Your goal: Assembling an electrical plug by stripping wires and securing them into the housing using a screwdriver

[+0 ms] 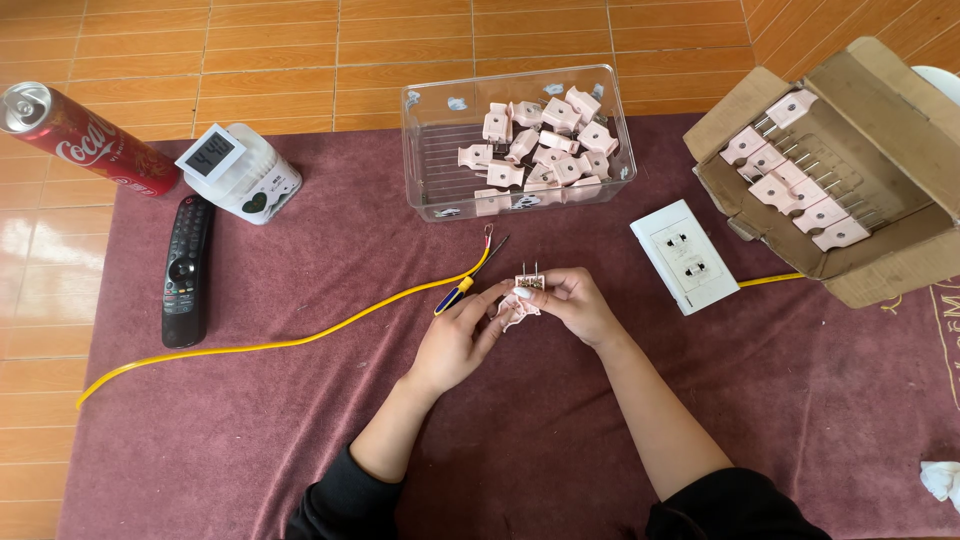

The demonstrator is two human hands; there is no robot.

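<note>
In the head view, both hands meet near the middle of a maroon, felt-like cloth [560,440] spread over an orange tiled floor [300,60]. The left hand [455,340] and the right hand [575,303] together pinch a small pale pink plastic plug [522,297]; its two metal prongs point away from the person, and its casing appears parted, with a loose pink shell piece hanging below the fingers. The fingers of both hands are curled closed around this plug, thumbs touching it. Just beside the left fingers lies a screwdriver with a blue and yellow handle [455,294], resting on a long yellow insulated cable [300,340] whose stripped end shows bare strands. Beyond the hands stands a clear rectangular plastic bin [430,170] holding a loose heap of matching pink plugs. To the right lies a flat white rectangular wall socket plate [685,257], and past it an open brown cardboard box [900,260] with more pink plugs laid in a row. At the left lie a black remote control [185,270], a white round container topped with a small digital display [245,175], and a red aluminium drinks can [85,140] on its side. A crumpled white tissue [942,480] lies at the right edge.
</note>
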